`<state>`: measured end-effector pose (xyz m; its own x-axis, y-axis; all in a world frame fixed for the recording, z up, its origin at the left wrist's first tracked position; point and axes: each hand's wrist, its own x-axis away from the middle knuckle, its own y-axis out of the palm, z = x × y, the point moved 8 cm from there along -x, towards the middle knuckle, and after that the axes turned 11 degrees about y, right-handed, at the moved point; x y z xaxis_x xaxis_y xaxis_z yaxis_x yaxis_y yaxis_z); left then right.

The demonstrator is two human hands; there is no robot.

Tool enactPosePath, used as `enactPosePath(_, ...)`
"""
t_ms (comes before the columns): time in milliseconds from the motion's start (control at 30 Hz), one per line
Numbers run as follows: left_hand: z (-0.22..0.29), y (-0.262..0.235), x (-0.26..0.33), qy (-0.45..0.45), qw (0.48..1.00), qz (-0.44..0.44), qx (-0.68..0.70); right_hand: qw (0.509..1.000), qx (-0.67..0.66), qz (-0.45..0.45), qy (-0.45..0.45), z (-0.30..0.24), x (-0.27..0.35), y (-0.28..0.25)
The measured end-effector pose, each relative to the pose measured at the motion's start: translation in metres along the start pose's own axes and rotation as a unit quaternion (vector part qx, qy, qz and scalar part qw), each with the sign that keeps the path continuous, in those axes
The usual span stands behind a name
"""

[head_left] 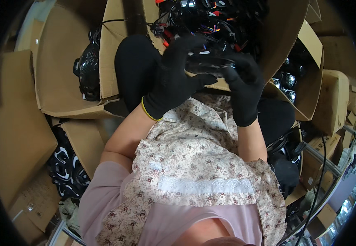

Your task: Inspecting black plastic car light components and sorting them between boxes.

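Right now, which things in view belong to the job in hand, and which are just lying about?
In hand:
dark glossy piece, blurred, between left hand and right hand
likely the open carton of wires beyond

Apparently lying about:
wrapped black item, left box
shiny round parts, right box
black-and-white parts, lower left

No text or numbers seem readable; any print is too small.

The left hand (pixel 176 84) wears black edged with yellow, the right hand (pixel 245 88) plain black. The object (pixel 211 65) between them is glossy and dark. Beyond the hands, wires (pixel 215 29) show red, orange and blue among black. Nearer the body than the hands, the apron (pixel 186 158) is cream with small dark-red flowers.
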<state>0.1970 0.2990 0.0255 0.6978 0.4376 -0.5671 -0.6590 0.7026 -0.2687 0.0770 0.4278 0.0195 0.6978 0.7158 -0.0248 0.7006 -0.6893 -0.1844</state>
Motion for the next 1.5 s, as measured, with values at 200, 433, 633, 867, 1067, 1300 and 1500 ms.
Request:
enactPosePath(200,-0.045,-0.009,0.023,-0.188,0.895,0.138,0.380,0.976,-0.127,0.144,-0.101,-0.018,-0.008,-0.011)
enactPosePath(433,-0.013,-0.022,0.012,-0.063,0.991,0.109,0.055,0.965,-0.242,0.069,0.074,0.020,0.003,0.003)
enactPosePath(633,0.017,-0.010,-0.022,0.068,0.990,-0.121,-0.008,0.994,-0.105,0.023,-0.030,0.011,0.005,0.015)
enactPosePath(867,-0.006,0.001,-0.001,0.009,0.997,-0.077,0.014,0.983,-0.155,0.076,0.064,0.021,0.007,0.032)
enactPosePath(1067,-0.006,-0.012,0.000,0.002,0.999,-0.028,0.031,0.997,-0.075,0.035,-0.003,0.004,-0.003,0.031)
enactPosePath(1300,-0.008,-0.009,0.004,-0.024,0.980,-0.161,0.118,0.971,0.123,0.044,-0.200,-0.024,0.020,0.032)
enactPosePath(1500,0.023,-0.009,0.001,0.161,0.966,-0.204,-0.021,0.935,0.169,0.085,-0.300,-0.042,0.031,0.033)
